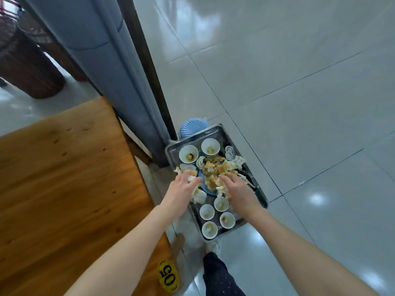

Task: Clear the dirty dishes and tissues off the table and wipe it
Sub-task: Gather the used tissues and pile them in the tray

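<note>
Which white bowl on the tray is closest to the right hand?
The farthest bowl of the near cluster of four, right beside the right hand; the others sit clear of it.

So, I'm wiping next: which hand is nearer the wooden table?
Left. The left hand is at the tray's table-side edge; the right hand is across the tissue pile, farther from the wooden table.
</note>
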Tool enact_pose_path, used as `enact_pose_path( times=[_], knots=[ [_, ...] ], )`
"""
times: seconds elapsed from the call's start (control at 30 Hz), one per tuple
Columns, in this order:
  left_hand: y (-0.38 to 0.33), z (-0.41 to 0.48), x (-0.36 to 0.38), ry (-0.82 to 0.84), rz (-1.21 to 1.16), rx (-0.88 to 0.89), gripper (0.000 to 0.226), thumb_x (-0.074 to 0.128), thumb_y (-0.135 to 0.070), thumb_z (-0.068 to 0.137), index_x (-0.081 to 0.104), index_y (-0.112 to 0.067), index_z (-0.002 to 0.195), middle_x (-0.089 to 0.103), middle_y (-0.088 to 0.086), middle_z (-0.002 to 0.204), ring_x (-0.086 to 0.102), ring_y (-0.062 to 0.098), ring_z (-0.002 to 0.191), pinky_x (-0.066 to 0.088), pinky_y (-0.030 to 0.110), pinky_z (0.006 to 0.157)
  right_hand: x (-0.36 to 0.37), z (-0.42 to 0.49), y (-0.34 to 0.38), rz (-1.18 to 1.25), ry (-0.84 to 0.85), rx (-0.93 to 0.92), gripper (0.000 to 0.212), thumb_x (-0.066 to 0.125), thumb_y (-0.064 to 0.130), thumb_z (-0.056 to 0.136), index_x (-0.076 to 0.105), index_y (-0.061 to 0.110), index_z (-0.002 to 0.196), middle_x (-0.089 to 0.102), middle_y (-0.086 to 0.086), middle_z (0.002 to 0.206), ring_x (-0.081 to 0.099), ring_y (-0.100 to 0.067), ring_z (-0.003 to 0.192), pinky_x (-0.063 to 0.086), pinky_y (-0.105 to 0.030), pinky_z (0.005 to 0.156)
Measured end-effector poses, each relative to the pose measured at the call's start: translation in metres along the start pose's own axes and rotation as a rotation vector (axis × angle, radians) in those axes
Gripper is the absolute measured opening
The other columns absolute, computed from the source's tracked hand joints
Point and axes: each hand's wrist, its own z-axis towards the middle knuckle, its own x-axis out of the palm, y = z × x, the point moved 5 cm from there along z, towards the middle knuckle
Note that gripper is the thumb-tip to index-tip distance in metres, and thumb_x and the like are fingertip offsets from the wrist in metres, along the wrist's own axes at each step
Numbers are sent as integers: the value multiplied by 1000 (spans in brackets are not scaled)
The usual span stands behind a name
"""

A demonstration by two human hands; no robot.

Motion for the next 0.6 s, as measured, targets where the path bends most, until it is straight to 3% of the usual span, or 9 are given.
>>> enact_pose_path(
  times=[0.23,0.33,0.4,0.47,0.53,0.6],
  knots=[
    [-13,70,23,33,-75,-37,76,57,5,82,31,-30,144,24,15,147,36,35,127,39,42,101,19,36,-45,18,55,37,73,61,-12,73,41,14,138,45,-6,130,54,-25,109,47,-28,82],
    [-17,90,26,23,-76,-42,72,58,-1,86,30,-32,145,23,13,147,40,34,123,41,42,98,31,45,-62,27,116,55,85,68,-5,74,29,15,146,32,-10,147,47,-30,122,46,-33,94],
    [-18,99,28,45,-98,-50,76,62,-11,89,22,-36,148,15,12,154,30,34,134,35,46,106,36,46,-72,11,138,56,85,72,9,78,24,17,149,23,-13,153,40,-32,130,41,-41,103],
    [-18,104,31,111,-157,-82,88,68,-25,87,8,-42,150,-2,7,159,10,34,145,23,57,113,40,44,-80,-9,161,74,86,72,21,81,19,21,150,19,-12,155,33,-32,135,36,-44,106],
    [-17,104,33,176,-182,-102,103,73,-32,82,-5,-47,148,-17,1,159,-7,32,147,11,63,113,42,39,-88,-55,192,97,89,70,29,82,13,25,151,16,-9,156,30,-31,137,34,-44,107],
    [-15,100,32,196,-171,-108,109,75,-35,80,-12,-49,146,-22,-1,158,-13,32,146,8,64,112,41,34,-92,-76,201,123,89,69,33,83,11,28,150,15,-7,156,30,-31,136,32,-46,107]
  ],
)
